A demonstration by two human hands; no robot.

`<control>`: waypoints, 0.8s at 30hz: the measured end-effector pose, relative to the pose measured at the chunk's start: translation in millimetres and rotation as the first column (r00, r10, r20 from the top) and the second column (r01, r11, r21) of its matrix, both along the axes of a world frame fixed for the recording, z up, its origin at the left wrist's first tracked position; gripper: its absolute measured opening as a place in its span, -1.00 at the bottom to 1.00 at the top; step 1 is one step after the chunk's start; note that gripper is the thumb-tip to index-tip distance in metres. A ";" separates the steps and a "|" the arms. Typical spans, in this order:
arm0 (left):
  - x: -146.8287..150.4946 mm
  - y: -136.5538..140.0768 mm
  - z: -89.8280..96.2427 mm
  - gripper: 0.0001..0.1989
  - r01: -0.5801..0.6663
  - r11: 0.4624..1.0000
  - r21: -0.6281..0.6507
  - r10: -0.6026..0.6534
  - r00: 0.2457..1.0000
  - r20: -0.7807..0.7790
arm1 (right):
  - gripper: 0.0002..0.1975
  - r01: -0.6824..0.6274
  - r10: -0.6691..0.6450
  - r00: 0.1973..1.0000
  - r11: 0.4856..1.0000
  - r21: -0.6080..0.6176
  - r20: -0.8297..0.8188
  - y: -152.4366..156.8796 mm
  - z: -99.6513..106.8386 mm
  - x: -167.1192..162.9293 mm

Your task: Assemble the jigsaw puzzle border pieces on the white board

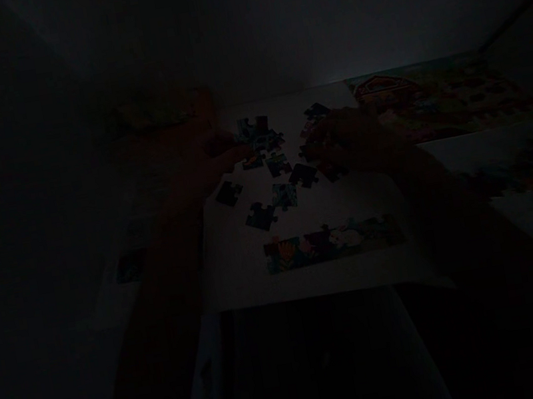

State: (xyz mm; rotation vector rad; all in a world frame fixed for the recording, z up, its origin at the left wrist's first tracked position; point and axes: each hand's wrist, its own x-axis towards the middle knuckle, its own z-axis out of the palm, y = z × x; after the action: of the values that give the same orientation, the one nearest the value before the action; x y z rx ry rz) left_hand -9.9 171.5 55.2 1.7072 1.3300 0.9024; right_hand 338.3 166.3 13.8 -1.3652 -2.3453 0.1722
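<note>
Reaches over the white surface with both hands. Rests the left hand at the left edge of a cluster of puzzle pieces, curls the right hand over further pieces opposite. Cannot tell, in such darkness, of any piece gripped in either. Shows loose pieces scattered nearer the body, then an assembled strip; right of the right hand, a printed picture.

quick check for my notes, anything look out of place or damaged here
Mainly the lighting: the picture is very dark. Loose puzzle pieces lie at mixed angles on the white surface, beyond the neatly joined strip. No damage is visible, but fine detail is lost.
</note>
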 end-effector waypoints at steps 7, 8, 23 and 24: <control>3.2 -1.2 3.5 -0.45 0.002 0.999 -0.032 -0.002 1.000 0.007 | -0.47 -0.337 0.319 0.939 0.929 -0.153 -0.129 -17.2 -2.7 -39.0; 3.2 -1.7 3.7 -0.46 -0.003 0.999 -0.033 0.003 1.000 -0.002 | -0.45 -0.354 0.335 0.933 0.920 -0.165 -0.135 -18.0 -4.5 -42.3; 3.2 0.8 -5.1 -0.68 -0.039 0.999 -0.035 0.039 0.999 0.010 | -0.59 -0.382 0.345 0.920 0.895 -0.229 -0.184 -18.3 -6.4 -45.8; 3.1 0.2 -5.0 -0.61 -0.029 0.999 -0.029 0.029 0.999 0.024 | -0.59 -0.381 0.342 0.921 0.892 -0.245 -0.185 -18.1 -5.6 -46.0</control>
State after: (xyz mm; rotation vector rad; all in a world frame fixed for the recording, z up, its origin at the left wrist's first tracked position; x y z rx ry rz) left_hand -6.8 171.7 50.2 1.6543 1.3488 0.9136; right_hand 292.3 148.2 8.1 -0.9716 -2.5034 0.7075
